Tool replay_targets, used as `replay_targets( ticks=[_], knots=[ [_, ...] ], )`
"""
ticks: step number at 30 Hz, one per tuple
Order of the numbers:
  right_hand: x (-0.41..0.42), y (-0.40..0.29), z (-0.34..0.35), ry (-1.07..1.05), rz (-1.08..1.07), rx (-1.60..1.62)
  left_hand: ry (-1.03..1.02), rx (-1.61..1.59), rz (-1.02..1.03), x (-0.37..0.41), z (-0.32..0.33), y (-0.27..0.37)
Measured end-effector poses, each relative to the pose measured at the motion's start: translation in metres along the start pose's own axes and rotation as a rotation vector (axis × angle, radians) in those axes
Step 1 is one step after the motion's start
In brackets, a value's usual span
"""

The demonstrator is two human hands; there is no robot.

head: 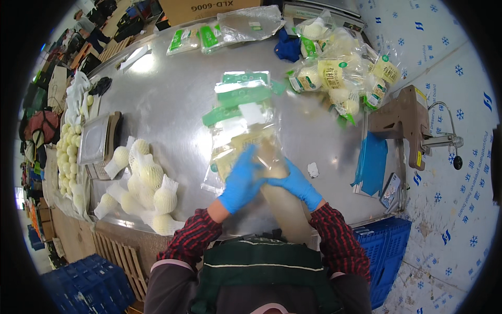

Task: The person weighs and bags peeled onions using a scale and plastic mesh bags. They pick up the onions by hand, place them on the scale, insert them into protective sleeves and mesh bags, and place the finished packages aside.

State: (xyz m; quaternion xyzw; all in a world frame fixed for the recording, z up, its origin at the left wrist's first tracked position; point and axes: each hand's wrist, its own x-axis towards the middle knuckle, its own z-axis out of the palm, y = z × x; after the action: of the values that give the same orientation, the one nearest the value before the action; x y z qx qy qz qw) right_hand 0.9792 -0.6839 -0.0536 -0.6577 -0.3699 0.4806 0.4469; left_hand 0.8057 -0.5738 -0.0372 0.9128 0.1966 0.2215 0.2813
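My left hand (242, 182), in a blue glove and blurred by motion, is over a stack of printed clear plastic bags (241, 94) with green bands. Beside it my right hand (300, 186), gloved alike, has its fingers around a translucent plastic bag (270, 159). A long pale strip (288, 214) hangs from there toward my apron (262, 259); blur hides whether it belongs to that bag. Whether the left fingers grip the bag cannot be made out. To the left lie pale round vegetables in white foam nets (147, 176).
A weighing scale (94, 141) stands left, by a heap of bare pale vegetables (68, 161). Filled bags (341, 74) pile up at the back right. A brown lever device (404, 121), blue sheet (370, 165) and phone (390, 190) line the right edge. Blue crates (90, 282) stand below.
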Motion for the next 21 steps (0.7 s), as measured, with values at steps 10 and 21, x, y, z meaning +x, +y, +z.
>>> replay_targets(
  ticks=[10, 21],
  knots=[
    [-0.075, 0.002, -0.016, -0.056, 0.126, 0.376, -0.278, -0.375, -0.356, -0.023, 0.002, -0.007],
    [-0.132, -0.178, -0.071, 0.168, -0.226, -0.663, -0.03, -1.052, -0.415, 0.083, -0.046, 0.046]
  ],
)
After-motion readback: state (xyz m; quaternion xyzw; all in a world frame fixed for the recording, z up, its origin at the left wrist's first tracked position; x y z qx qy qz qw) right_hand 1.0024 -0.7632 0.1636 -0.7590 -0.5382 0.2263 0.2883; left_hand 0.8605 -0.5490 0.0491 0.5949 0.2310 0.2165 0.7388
